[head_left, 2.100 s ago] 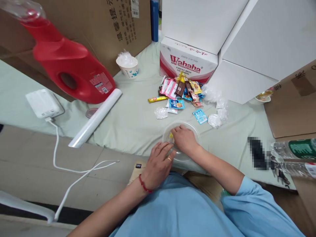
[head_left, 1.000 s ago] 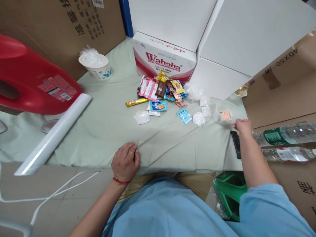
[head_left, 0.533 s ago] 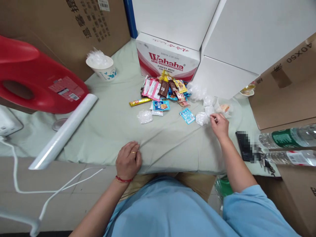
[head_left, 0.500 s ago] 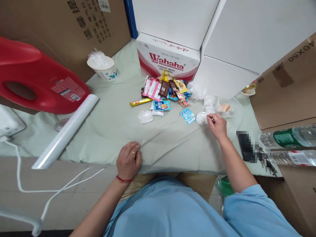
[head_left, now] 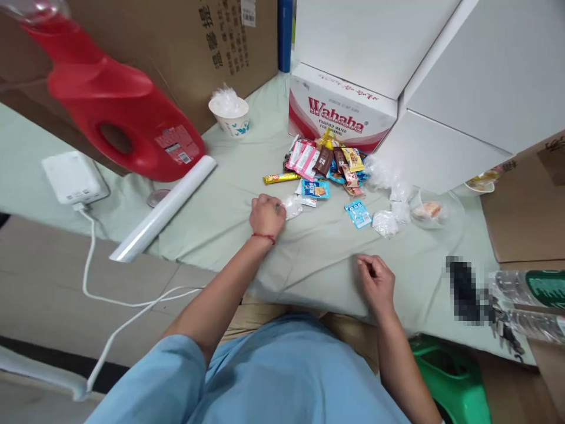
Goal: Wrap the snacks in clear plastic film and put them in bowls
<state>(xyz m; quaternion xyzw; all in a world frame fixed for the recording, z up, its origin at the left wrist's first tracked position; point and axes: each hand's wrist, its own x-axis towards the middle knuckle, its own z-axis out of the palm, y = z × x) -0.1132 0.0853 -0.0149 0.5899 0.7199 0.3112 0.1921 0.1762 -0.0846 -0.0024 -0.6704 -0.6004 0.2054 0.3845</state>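
Note:
My left hand (head_left: 268,215), a red cord at its wrist, rests on the cloth with curled fingers. It is at the left side of a crumpled clear plastic bundle (head_left: 293,207) and covers part of it; whether the fingertips grip the plastic is hidden. My right hand (head_left: 378,281) lies near the front edge, loosely closed, with nothing visible in it. Beyond it are a light blue packet (head_left: 358,214) and another plastic bundle (head_left: 385,224). A pile of wrapped snacks (head_left: 324,160) lies farther back, with a yellow stick packet (head_left: 281,177) at its left.
A Wahaba-style red and white carton (head_left: 342,112) stands behind the snacks. On the left are a red jug (head_left: 128,123), a white roll (head_left: 165,207), a power bank (head_left: 75,176) and a paper cup (head_left: 233,121). A plastic bowl (head_left: 435,213) and bottles (head_left: 521,285) are at right.
My left hand has gone forward from the front edge to the left plastic bundle. My right hand has drawn back from the right plastic bundle towards the front edge. The view has turned left.

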